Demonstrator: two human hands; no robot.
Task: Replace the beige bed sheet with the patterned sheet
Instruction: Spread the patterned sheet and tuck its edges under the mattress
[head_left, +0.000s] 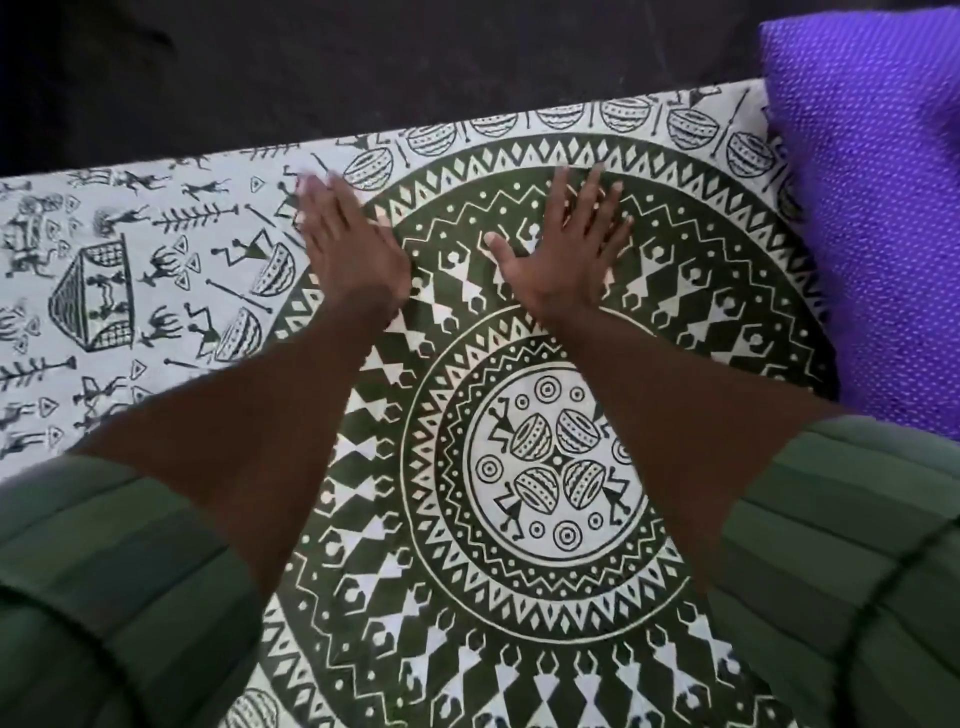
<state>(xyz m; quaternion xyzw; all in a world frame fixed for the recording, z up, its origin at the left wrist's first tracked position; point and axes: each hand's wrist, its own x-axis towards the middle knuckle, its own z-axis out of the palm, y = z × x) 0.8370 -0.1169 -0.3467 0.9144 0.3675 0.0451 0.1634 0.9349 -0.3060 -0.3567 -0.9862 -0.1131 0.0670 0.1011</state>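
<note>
The patterned sheet (545, 467), white with a dark green round mandala and small figures, lies spread flat over the bed and fills most of the view. My left hand (345, 244) rests palm down on it near the far edge, fingers together and slightly blurred. My right hand (566, 244) lies flat on the mandala's outer ring with fingers spread. Neither hand holds anything. No beige sheet is in view.
A purple pillow with small white dots (878, 208) sits on the bed at the right. Beyond the bed's far edge is a dark floor (363, 67). Green sleeves cover both my upper arms at the bottom corners.
</note>
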